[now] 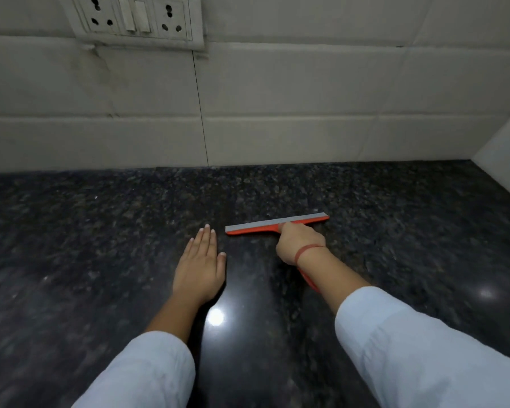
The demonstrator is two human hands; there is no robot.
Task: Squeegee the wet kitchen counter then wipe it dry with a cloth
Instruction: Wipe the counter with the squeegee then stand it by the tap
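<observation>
Right fingers [289, 231]: curled tight around the orange handle of the squeegee [259, 226], just behind its head.
Right hand [299, 242]: fist knuckles-up, a red thread band [305, 251] around the wrist; the handle's tail shows orange beneath the forearm.
Left fingers [205, 240]: straight and together, gripping nothing, thumb out to the side.
Left hand [199, 266]: palm down, flat on the counter, just beside the squeegee's left end but apart from it.
Squeegee: head crosswise on the counter, grey blade strip along its far edge, right end slightly farther from the camera; about midway between the wall and the near edge.
Counter [100, 245]: dark speckled granite, glossy, with bright light reflections; whether wet, I cannot tell.
Sleeves [424, 348]: pale blue, pushed up both forearms.
Wall [306, 107]: pale tiles, meeting the counter behind.
Socket plate [136, 17]: two sockets and two switches, upper left.
</observation>
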